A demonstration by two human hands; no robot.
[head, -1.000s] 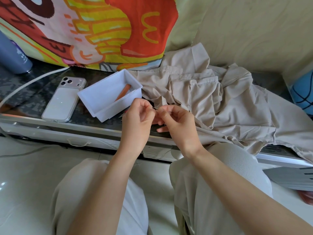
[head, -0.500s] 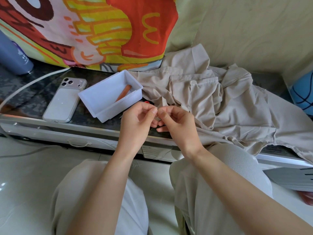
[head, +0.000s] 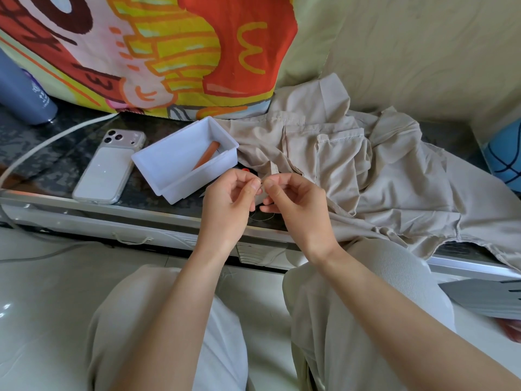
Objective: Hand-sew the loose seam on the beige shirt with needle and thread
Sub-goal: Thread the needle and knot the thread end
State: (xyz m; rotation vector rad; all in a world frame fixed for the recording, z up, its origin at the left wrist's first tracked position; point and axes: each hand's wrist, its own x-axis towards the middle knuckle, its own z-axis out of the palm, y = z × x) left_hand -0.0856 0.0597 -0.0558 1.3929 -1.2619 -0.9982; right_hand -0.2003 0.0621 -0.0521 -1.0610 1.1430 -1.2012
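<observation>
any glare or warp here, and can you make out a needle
Head view: glare spots on the glossy white floor; wide-angle stretch leans the blue-grey bottle outward; the thin needle and fine thread pinched by left hand and right hand barely resolve.

The person wears loose, pale beige trousers (head: 346,348). Over the right knee (head: 400,266) the cloth shows a fine ribbed weave, with soft folds running down the leg. The left trouser leg (head: 118,320) looks smoother and a shade lighter where the light falls on it. The left forearm (head: 183,292) and right forearm (head: 394,306) are bare as far as the frame shows. The left grip (head: 228,201) and right grip (head: 298,204) are bare too, with short, rounded nails.
</observation>
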